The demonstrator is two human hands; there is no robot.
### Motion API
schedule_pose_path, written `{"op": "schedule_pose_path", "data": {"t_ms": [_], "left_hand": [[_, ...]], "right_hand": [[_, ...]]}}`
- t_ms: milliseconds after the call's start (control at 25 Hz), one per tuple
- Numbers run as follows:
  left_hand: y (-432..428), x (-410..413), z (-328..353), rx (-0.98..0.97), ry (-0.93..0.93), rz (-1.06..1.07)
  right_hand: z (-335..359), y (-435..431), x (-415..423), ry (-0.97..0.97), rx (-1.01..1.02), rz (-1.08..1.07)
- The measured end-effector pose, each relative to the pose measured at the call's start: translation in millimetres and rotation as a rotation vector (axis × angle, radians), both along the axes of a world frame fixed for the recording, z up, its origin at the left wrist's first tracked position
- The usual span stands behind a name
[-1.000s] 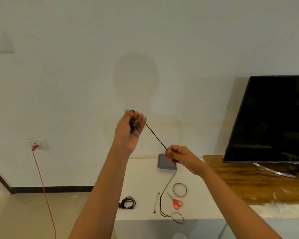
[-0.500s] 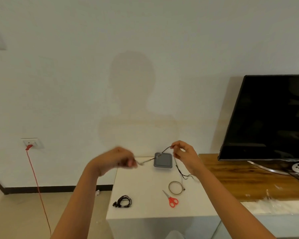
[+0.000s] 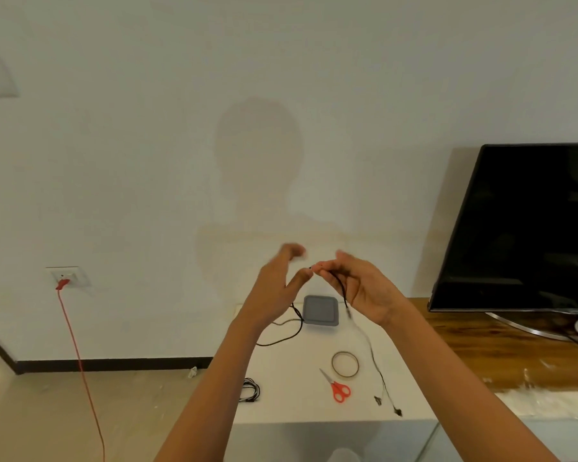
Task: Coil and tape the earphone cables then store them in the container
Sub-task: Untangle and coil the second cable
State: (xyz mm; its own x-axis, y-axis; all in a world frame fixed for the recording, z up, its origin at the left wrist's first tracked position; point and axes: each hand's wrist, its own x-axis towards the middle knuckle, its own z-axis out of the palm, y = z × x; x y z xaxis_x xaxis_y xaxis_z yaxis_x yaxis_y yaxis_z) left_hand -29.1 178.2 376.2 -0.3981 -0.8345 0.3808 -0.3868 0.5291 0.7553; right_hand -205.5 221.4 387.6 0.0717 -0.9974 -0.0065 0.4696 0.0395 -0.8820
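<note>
My right hand (image 3: 367, 290) pinches a black earphone cable (image 3: 342, 291) between thumb and fingertips, held above the white table (image 3: 281, 410). The cable drops from that hand, and its earbuds (image 3: 387, 405) lie near the table's front edge. Another stretch loops on the table below my left hand (image 3: 276, 290). That hand is blurred, its fingers spread, its thumb close to my right fingertips. Whether it grips the cable is unclear. A grey square container (image 3: 321, 310) sits at the back of the table. A second black earphone (image 3: 249, 390) lies coiled at the front left.
A tape roll (image 3: 345, 364) and red scissors (image 3: 339, 390) lie between the container and the front edge. A wooden shelf (image 3: 481, 355) with a dark TV (image 3: 531, 228) stands to the right. A red cord (image 3: 77, 355) hangs from a wall socket on the left.
Both hands came together over the table. My left hand swung in from the left and opened its fingers. The cable's earbuds now lie on the table's right front.
</note>
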Motion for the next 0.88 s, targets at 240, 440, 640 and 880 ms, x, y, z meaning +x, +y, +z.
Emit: {"op": "schedule_pose_path", "data": {"t_ms": [240,440,640,880], "left_hand": [[3.9,26.3,-31.1,0.488,0.087,-0.349],[0.0,79.7,-62.7,0.492,-0.142,-0.311],[-7.8,118.7,-91.0,0.387,-0.434,-0.125],[-13.0,144.0,-111.1,0.442,-0.155,0.206]], "right_hand": [[1.5,-2.8,-21.3,0.434,-0.205,-0.301],[11.1,-4.5,-54.5,0.772,-0.384,-0.645],[3.6,-11.4,-74.5,0.81,-0.484,-0.902],[-24.9,-25.5,-107.4,0.6,-0.279,-0.95]]}}
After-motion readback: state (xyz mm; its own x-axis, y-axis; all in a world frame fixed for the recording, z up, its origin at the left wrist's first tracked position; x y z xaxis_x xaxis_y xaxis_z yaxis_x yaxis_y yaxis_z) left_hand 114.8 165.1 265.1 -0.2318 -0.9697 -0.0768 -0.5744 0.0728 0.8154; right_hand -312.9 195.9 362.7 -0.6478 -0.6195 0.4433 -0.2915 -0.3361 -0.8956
